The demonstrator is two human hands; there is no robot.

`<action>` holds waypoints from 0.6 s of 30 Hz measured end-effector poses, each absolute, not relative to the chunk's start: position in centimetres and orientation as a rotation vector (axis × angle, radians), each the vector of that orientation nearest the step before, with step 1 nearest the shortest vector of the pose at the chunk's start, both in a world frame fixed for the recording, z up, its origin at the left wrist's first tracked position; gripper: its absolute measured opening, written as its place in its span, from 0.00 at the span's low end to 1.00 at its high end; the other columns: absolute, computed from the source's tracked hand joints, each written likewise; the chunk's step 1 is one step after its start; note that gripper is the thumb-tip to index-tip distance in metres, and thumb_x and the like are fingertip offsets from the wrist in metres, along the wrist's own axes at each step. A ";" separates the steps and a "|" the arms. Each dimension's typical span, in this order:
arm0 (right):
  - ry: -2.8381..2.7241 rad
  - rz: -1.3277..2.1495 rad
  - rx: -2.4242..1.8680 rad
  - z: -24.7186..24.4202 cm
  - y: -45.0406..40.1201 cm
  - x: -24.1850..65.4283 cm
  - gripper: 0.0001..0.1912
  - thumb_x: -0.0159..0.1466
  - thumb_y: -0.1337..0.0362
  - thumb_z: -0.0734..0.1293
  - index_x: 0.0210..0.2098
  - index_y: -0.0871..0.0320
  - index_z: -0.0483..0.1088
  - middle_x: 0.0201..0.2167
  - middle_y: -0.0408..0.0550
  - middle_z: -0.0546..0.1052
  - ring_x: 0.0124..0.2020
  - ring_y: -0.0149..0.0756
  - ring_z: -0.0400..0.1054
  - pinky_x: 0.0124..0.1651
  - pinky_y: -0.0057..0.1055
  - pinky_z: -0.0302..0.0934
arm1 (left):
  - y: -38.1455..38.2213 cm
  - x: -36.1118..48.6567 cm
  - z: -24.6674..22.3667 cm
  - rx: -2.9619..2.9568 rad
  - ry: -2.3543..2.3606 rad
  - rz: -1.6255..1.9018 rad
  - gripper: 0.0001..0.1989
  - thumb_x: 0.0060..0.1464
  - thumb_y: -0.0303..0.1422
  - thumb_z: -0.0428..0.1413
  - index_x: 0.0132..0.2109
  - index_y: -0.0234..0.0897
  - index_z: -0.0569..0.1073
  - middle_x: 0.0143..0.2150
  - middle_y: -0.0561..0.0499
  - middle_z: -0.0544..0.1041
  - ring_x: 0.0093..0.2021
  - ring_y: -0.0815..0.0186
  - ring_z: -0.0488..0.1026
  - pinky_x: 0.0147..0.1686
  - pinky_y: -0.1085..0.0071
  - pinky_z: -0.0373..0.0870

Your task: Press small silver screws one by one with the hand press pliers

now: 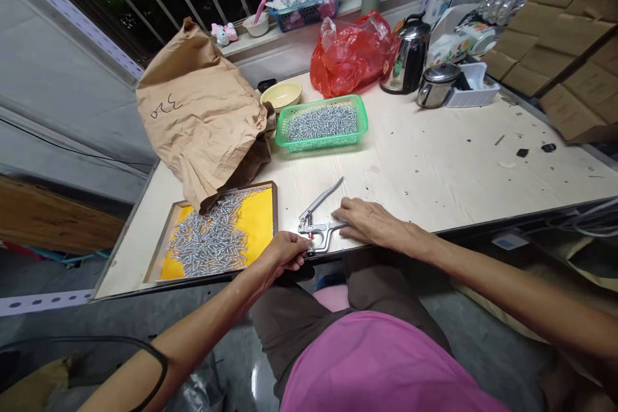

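Note:
A pair of grey snap-fastener pliers [329, 228] lies near the table's front edge, its upper handle raised and a spring showing between the handles. My right hand [369, 222] has its fingers curled over the end of the lower handle. At the jaw end, my left hand [290, 250] is closed in a pinch, thumb and forefinger together. What sits between those fingertips is too small to make out. Left of the pliers, many small silver screw-like pieces [207, 241] are heaped in a shallow wooden-framed tray [258, 215] with a yellow bottom.
A brown paper bag [203, 109] leans over the tray's back edge. Behind the pliers stands a green basket [364, 123] of small metal pieces. Farther back are a yellow bowl [281, 96], a red plastic bag [350, 55], a kettle [408, 55] and a lidded metal pot [437, 85].

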State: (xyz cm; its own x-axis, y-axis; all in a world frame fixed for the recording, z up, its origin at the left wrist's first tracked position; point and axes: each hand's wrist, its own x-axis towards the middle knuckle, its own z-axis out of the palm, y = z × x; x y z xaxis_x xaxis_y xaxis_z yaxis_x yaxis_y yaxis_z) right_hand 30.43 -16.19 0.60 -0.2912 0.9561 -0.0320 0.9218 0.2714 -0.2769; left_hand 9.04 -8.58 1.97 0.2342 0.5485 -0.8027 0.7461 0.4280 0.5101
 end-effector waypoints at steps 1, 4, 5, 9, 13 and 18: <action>-2.375 0.332 -1.788 0.9 -15.8 30.6 0.21 0.61 0.58 0.65 0.52 0.58 0.64 0.48 0.54 0.68 0.45 0.42 0.62 0.42 0.34 0.56 | -8.6 9.0 2.0 1.241 1.432 -0.196 0.13 0.49 0.37 0.59 0.25 0.33 0.67 0.13 0.58 0.65 0.12 0.76 0.59 0.15 0.78 0.55; -2.391 0.212 -1.813 1.5 -14.1 31.1 0.41 0.53 0.50 0.71 0.60 0.59 0.56 0.60 0.60 0.58 0.54 0.53 0.55 0.48 0.43 0.55 | -8.8 9.0 1.9 1.248 1.444 -0.180 0.13 0.49 0.38 0.59 0.26 0.33 0.67 0.13 0.59 0.65 0.12 0.77 0.59 0.15 0.79 0.55; -2.426 0.203 -1.802 1.6 -13.4 31.3 0.44 0.50 0.47 0.72 0.60 0.59 0.56 0.62 0.61 0.56 0.55 0.55 0.54 0.49 0.45 0.55 | -8.9 8.9 1.9 1.248 1.447 -0.175 0.13 0.49 0.37 0.59 0.27 0.33 0.68 0.13 0.59 0.65 0.12 0.77 0.59 0.14 0.79 0.55; -2.576 0.263 -1.742 0.9 -11.2 31.6 0.46 0.48 0.40 0.70 0.57 0.61 0.59 0.55 0.61 0.64 0.54 0.56 0.55 0.50 0.47 0.53 | -9.1 8.9 1.8 1.252 1.450 -0.159 0.11 0.51 0.36 0.58 0.29 0.33 0.69 0.14 0.59 0.65 0.12 0.77 0.60 0.14 0.79 0.57; -2.586 0.255 -1.740 0.1 -10.6 31.8 0.46 0.48 0.38 0.67 0.56 0.62 0.59 0.52 0.61 0.67 0.53 0.55 0.55 0.52 0.47 0.50 | -9.2 9.0 1.9 1.245 1.454 -0.151 0.11 0.52 0.35 0.57 0.28 0.32 0.68 0.14 0.59 0.64 0.12 0.77 0.59 0.14 0.80 0.57; -2.624 0.241 -1.718 0.5 -10.8 31.6 0.43 0.49 0.40 0.68 0.54 0.62 0.61 0.49 0.60 0.69 0.49 0.52 0.58 0.50 0.47 0.49 | -9.0 9.2 2.2 1.227 1.453 -0.155 0.10 0.50 0.35 0.59 0.28 0.32 0.69 0.15 0.60 0.65 0.13 0.77 0.61 0.13 0.80 0.57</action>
State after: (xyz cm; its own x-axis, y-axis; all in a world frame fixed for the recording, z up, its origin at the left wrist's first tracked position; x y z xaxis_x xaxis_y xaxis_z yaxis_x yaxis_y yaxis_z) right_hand 31.56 -10.83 0.53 -0.4034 0.9109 -0.0866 0.9115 0.3917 -0.1258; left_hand 9.24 -8.99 2.21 0.2190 0.5749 -0.7884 0.7285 0.4412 0.5240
